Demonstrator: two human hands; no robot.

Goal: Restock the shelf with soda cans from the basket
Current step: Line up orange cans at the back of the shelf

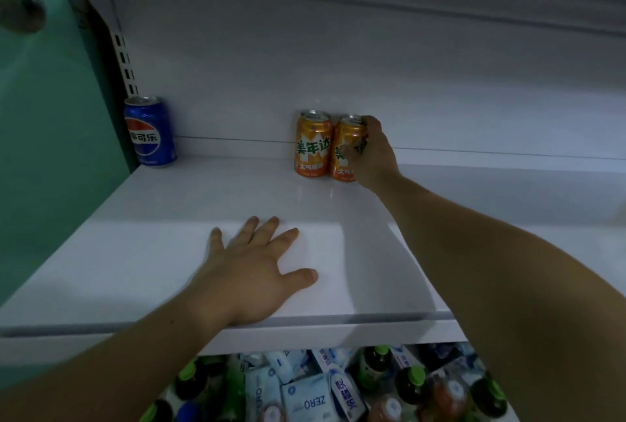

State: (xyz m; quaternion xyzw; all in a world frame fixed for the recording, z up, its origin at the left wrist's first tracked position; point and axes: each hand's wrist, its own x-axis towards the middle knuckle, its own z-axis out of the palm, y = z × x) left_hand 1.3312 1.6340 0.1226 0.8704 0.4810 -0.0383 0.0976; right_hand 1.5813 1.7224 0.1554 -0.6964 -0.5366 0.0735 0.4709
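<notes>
soda cans stand on the white shelf [169,262], seen from the head camera looking forward and down. two orange cans sit upright at the back of the shelf board, against the pale rear panel. the left orange can [313,143] stands free, its green lettering facing forward. the right orange can [346,150] stands just beside it, the two touching or nearly so. the right hand [372,155] reaches in from the lower right and grips that right orange can, fingers curled round its right side and up near its rim, the can's base down on the shelf. well apart, in the far left back corner, a blue cola can [149,132] stands upright beside the slotted upright rail [124,64] and the green side wall [50,150].

the left hand [257,265] lies flat on the front part of the shelf, palm down, fingers straight and spread, holding nothing.

below the shelf's front edge lies a jumble of green-capped bottles [411,384] and pale blue-and-white cartons [306,403]. the basket is not in view.
</notes>
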